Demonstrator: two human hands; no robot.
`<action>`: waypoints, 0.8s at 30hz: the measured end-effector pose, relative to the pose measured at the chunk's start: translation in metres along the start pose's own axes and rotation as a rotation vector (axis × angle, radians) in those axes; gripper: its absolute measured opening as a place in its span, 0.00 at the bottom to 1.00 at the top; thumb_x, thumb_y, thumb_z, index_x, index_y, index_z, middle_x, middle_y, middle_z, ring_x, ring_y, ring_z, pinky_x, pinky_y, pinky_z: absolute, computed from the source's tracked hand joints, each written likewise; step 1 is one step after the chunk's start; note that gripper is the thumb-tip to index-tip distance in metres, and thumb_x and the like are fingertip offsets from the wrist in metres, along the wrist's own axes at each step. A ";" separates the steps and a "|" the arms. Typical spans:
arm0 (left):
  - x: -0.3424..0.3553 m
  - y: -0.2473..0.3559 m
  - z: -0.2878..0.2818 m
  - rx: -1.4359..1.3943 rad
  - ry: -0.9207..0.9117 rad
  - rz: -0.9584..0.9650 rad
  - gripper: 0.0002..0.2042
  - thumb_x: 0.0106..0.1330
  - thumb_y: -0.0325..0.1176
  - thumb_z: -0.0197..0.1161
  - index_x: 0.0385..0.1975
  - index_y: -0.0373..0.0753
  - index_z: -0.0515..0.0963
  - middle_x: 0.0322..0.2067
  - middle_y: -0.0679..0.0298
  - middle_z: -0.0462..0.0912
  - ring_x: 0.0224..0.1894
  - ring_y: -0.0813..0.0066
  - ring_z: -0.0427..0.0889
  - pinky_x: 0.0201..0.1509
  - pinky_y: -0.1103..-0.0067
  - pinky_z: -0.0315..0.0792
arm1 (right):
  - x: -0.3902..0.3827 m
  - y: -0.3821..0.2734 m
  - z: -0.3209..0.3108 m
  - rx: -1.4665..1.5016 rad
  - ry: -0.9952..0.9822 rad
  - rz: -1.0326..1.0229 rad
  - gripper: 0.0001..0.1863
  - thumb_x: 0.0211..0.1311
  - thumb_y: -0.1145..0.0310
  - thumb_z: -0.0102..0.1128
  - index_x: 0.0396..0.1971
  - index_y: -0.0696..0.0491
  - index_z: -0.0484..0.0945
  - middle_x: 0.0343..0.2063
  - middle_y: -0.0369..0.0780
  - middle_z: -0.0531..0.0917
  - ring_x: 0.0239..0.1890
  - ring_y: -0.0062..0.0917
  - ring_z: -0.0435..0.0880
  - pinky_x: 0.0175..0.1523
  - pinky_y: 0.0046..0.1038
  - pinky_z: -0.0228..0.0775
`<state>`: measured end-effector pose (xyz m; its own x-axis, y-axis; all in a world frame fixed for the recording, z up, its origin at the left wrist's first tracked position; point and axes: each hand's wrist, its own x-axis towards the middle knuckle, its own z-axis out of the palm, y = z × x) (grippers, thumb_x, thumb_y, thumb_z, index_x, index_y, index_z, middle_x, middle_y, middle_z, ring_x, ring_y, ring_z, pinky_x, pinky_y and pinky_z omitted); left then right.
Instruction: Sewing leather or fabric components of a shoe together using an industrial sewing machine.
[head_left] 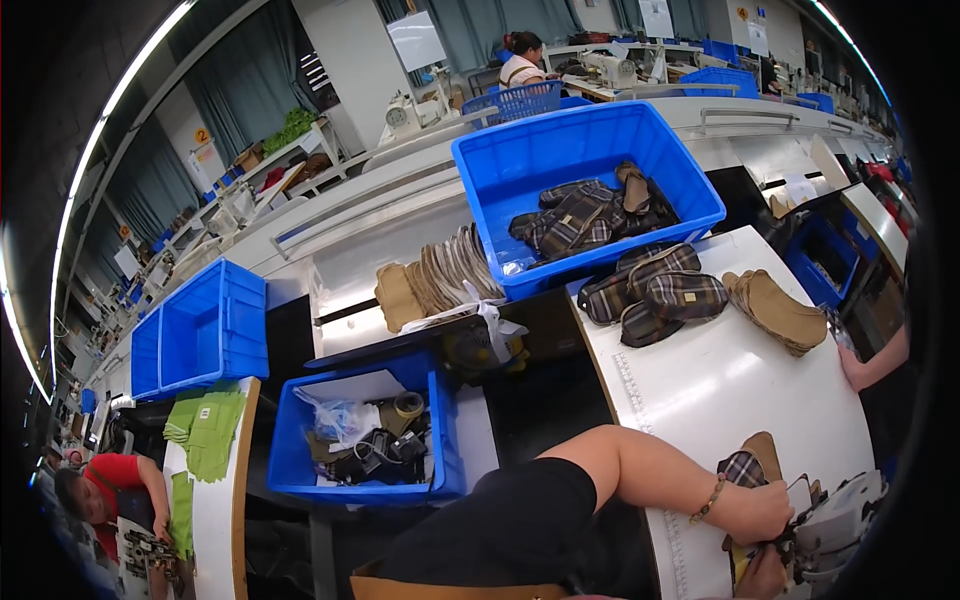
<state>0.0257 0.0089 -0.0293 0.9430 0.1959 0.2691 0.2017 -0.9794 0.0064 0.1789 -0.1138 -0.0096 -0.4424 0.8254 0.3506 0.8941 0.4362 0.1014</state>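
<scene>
Head view: we cannot tell whether the fingers (779,505) of our curled left hand (752,512) and right hand (766,574) grasp anything beside the sewing machine (838,520); a plaid-and-tan fabric piece (742,467) lies against the left, on the worktop (690,390), plaid fabric pieces (685,297) beyond.

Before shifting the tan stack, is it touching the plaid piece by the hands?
Apart: head view shows white tabletop between tan stack and plaid piece.
</scene>
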 end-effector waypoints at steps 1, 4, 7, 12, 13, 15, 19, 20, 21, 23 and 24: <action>-0.001 0.001 0.001 0.000 0.007 -0.001 0.10 0.50 0.40 0.65 0.24 0.40 0.85 0.35 0.59 0.81 0.35 0.64 0.82 0.35 0.71 0.67 | 0.000 0.000 0.000 0.000 -0.008 0.006 0.06 0.61 0.68 0.59 0.31 0.55 0.80 0.26 0.43 0.80 0.24 0.37 0.79 0.28 0.35 0.71; -0.001 -0.001 -0.001 -0.003 0.002 0.012 0.11 0.49 0.40 0.65 0.25 0.40 0.86 0.35 0.59 0.81 0.35 0.64 0.82 0.35 0.70 0.67 | 0.000 -0.002 0.000 -0.010 -0.022 0.021 0.06 0.61 0.68 0.60 0.31 0.56 0.80 0.26 0.43 0.81 0.24 0.36 0.80 0.28 0.35 0.71; -0.003 0.001 0.000 -0.010 0.000 0.004 0.11 0.50 0.40 0.65 0.25 0.40 0.86 0.35 0.58 0.81 0.36 0.63 0.82 0.36 0.70 0.67 | -0.002 -0.003 0.000 -0.019 -0.035 0.038 0.07 0.62 0.68 0.60 0.32 0.56 0.81 0.26 0.43 0.81 0.25 0.36 0.80 0.27 0.35 0.71; -0.001 0.002 -0.005 -0.026 -0.032 0.014 0.11 0.50 0.39 0.65 0.27 0.39 0.86 0.36 0.57 0.81 0.36 0.62 0.82 0.37 0.70 0.68 | -0.008 0.009 0.011 -0.109 0.059 -0.068 0.07 0.62 0.67 0.61 0.33 0.56 0.81 0.26 0.44 0.82 0.25 0.36 0.81 0.27 0.35 0.71; -0.001 0.001 -0.006 -0.024 -0.032 0.020 0.11 0.51 0.39 0.65 0.27 0.39 0.86 0.36 0.57 0.81 0.37 0.62 0.82 0.37 0.70 0.68 | -0.009 0.013 0.015 -0.182 0.165 -0.202 0.07 0.62 0.67 0.61 0.34 0.56 0.81 0.25 0.45 0.82 0.24 0.36 0.81 0.28 0.35 0.71; -0.001 0.001 -0.007 -0.016 -0.046 0.021 0.11 0.51 0.39 0.65 0.27 0.39 0.86 0.36 0.57 0.81 0.37 0.62 0.82 0.38 0.70 0.68 | -0.005 0.005 0.008 -0.109 0.187 -0.138 0.07 0.63 0.68 0.61 0.35 0.56 0.81 0.24 0.45 0.82 0.24 0.37 0.81 0.28 0.35 0.72; -0.002 0.000 -0.007 -0.035 -0.046 0.007 0.11 0.51 0.39 0.65 0.27 0.38 0.86 0.35 0.57 0.81 0.36 0.62 0.82 0.37 0.70 0.69 | -0.005 0.003 0.003 0.080 0.038 0.036 0.07 0.62 0.71 0.62 0.37 0.58 0.83 0.23 0.45 0.82 0.24 0.38 0.81 0.30 0.34 0.73; -0.001 0.000 -0.008 -0.033 -0.042 0.013 0.11 0.51 0.39 0.65 0.27 0.38 0.86 0.35 0.57 0.81 0.36 0.62 0.82 0.37 0.70 0.69 | -0.003 0.002 -0.001 0.074 0.040 0.039 0.07 0.62 0.71 0.62 0.37 0.58 0.83 0.23 0.45 0.82 0.24 0.38 0.81 0.30 0.34 0.73; -0.003 0.000 -0.005 -0.039 -0.033 0.003 0.11 0.51 0.39 0.64 0.26 0.38 0.86 0.35 0.57 0.81 0.36 0.62 0.82 0.37 0.70 0.69 | 0.002 -0.003 -0.005 0.058 0.055 0.010 0.07 0.62 0.71 0.62 0.36 0.58 0.83 0.23 0.45 0.82 0.24 0.38 0.81 0.30 0.35 0.73; -0.007 -0.004 0.000 -0.041 -0.028 -0.015 0.11 0.51 0.39 0.64 0.25 0.38 0.86 0.34 0.57 0.81 0.35 0.62 0.82 0.37 0.70 0.69 | 0.008 -0.009 -0.005 0.049 0.074 -0.024 0.07 0.62 0.71 0.63 0.36 0.58 0.83 0.24 0.45 0.82 0.25 0.39 0.81 0.31 0.35 0.73; -0.006 -0.003 -0.001 -0.051 -0.006 -0.028 0.11 0.50 0.39 0.64 0.24 0.39 0.85 0.33 0.57 0.81 0.35 0.62 0.82 0.36 0.69 0.69 | 0.007 -0.012 -0.004 0.016 0.121 0.011 0.07 0.63 0.69 0.63 0.35 0.58 0.83 0.24 0.45 0.83 0.25 0.39 0.82 0.31 0.35 0.73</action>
<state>0.0190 0.0107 -0.0305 0.9387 0.2238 0.2623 0.2148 -0.9746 0.0628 0.1651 -0.1152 -0.0043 -0.4204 0.7812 0.4615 0.8971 0.4342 0.0821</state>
